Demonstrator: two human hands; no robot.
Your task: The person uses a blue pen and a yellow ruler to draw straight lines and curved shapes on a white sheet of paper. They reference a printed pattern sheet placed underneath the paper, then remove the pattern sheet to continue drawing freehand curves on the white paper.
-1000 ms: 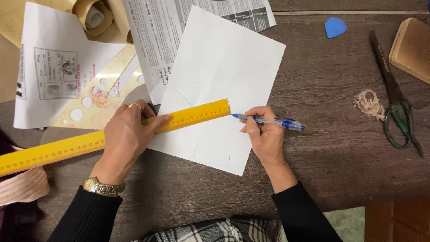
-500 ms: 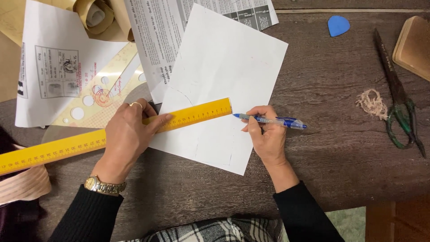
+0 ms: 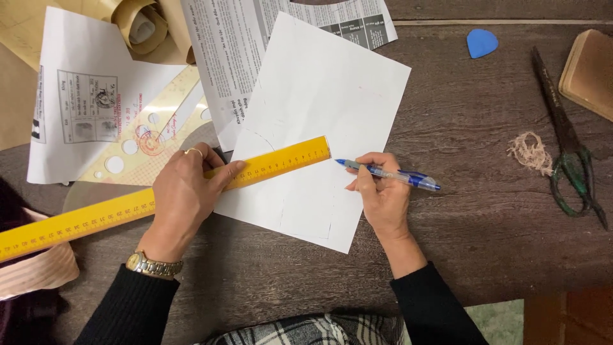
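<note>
A white sheet of paper (image 3: 319,96) with faint pencil lines lies tilted on the dark wooden table (image 3: 472,255). Across its lower part rests a long yellow ruler (image 3: 83,220). My left hand (image 3: 185,195) presses flat on the ruler near the sheet's left edge; it wears a ring and a gold wristwatch. My right hand (image 3: 383,198) holds a blue pen (image 3: 389,174) with its tip just past the ruler's right end, on the paper.
Printed papers (image 3: 76,108), a clear drawing template (image 3: 143,137) and rolled brown paper (image 3: 140,22) lie at the upper left. Old scissors (image 3: 571,160), a tuft of fibre (image 3: 530,153), a blue pick-shaped piece (image 3: 481,43) and a wooden block (image 3: 590,70) are at the right.
</note>
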